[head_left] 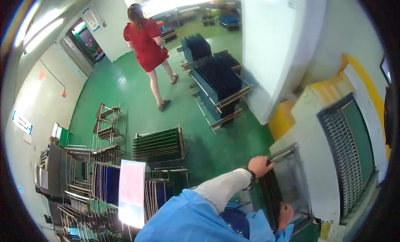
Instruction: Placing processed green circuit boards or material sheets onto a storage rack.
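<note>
My left hand (260, 165), with a white sleeve and a dark wristband, is closed on the upper metal bar of a rack (287, 151) at the front of a cream machine (310, 129). The rack holds several thin dark panels (271, 196) standing on edge. My right hand (285, 213) grips the lower end of the same rack next to the panels. My blue coat fills the bottom middle of the view.
A person in a red dress (146, 42) walks away across the green floor. Blue carts of dark panels (218, 81) stand by a white pillar (275, 46). Metal racks (158, 144) with green and blue boards crowd the left, and a glossy pink sheet (132, 192) lies on them.
</note>
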`<action>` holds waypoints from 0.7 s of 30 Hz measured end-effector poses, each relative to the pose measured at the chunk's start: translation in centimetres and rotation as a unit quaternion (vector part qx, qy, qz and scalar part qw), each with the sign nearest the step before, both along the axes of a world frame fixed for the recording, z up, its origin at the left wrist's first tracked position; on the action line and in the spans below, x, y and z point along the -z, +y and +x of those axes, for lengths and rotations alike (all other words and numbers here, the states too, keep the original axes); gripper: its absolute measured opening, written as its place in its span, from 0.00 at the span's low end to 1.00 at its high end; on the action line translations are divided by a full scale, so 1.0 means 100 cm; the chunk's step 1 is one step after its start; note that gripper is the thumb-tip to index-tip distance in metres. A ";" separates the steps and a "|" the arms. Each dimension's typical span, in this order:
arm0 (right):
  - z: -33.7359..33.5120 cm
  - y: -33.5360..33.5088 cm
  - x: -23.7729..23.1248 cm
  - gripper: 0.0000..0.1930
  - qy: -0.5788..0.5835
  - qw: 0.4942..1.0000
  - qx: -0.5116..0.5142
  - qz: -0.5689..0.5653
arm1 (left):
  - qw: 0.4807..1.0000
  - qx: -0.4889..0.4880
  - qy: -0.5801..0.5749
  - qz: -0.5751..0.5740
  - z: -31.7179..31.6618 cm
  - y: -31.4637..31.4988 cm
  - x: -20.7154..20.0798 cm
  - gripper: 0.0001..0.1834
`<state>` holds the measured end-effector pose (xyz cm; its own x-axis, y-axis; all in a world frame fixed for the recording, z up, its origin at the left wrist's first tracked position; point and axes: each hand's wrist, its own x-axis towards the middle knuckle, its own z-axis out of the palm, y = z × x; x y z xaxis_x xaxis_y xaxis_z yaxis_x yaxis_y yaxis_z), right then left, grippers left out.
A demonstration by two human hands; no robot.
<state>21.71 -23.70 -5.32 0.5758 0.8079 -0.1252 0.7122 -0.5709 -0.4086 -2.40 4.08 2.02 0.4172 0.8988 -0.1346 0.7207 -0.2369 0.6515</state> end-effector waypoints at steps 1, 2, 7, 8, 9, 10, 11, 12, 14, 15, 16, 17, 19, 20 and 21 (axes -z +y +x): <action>0.002 0.001 -0.001 0.24 0.005 1.000 0.003 -0.020 | 1.000 0.003 0.005 -0.009 -0.001 0.001 -0.004 0.29; 0.001 0.001 -0.002 0.24 0.000 0.999 0.004 -0.034 | 1.000 -0.001 0.002 -0.005 -0.001 0.000 -0.004 0.29; -0.002 0.003 -0.003 0.23 -0.025 0.998 0.008 -0.052 | 1.000 -0.014 -0.005 0.022 0.000 -0.001 0.006 0.29; -0.001 0.002 -0.001 0.22 -0.019 0.999 0.002 -0.042 | 1.000 -0.011 -0.005 0.020 0.000 -0.001 0.006 0.29; 0.000 0.000 0.000 0.21 -0.013 0.999 -0.003 -0.032 | 1.000 -0.008 -0.005 0.018 0.000 -0.001 0.007 0.29; 0.000 0.001 -0.001 0.20 -0.007 1.000 -0.010 -0.021 | 1.000 -0.007 -0.005 0.017 0.001 0.000 0.009 0.30; 0.000 0.001 -0.003 0.20 -0.005 1.000 0.000 -0.023 | 1.000 -0.006 -0.007 0.024 0.001 0.001 0.011 0.30; -0.001 0.001 -0.004 0.19 -0.003 1.000 0.010 -0.025 | 0.999 -0.005 -0.009 0.032 0.001 0.000 0.013 0.30; -0.008 0.006 -0.013 0.18 0.007 1.000 0.015 -0.025 | 1.000 -0.002 0.000 0.028 -0.002 0.001 0.008 0.30; -0.010 0.009 -0.019 0.18 0.014 1.000 0.011 -0.023 | 1.000 0.001 0.009 0.017 -0.002 0.000 0.006 0.30; -0.011 0.010 -0.025 0.18 0.019 1.000 0.007 -0.020 | 1.000 0.005 0.017 0.008 -0.002 0.001 0.001 0.30; -0.011 0.010 -0.024 0.18 0.006 1.000 0.009 -0.008 | 1.000 0.006 0.018 0.005 -0.002 0.002 0.000 0.30; -0.011 0.008 -0.017 0.19 -0.020 1.000 0.011 0.015 | 1.000 0.008 0.023 0.000 -0.001 0.001 0.001 0.30; -0.010 0.008 -0.015 0.20 -0.013 1.000 0.018 0.003 | 1.000 0.008 0.019 0.003 0.000 0.001 0.006 0.30; -0.008 0.008 -0.013 0.20 -0.007 1.000 0.025 -0.008 | 1.000 0.007 0.015 0.006 0.001 0.001 0.011 0.30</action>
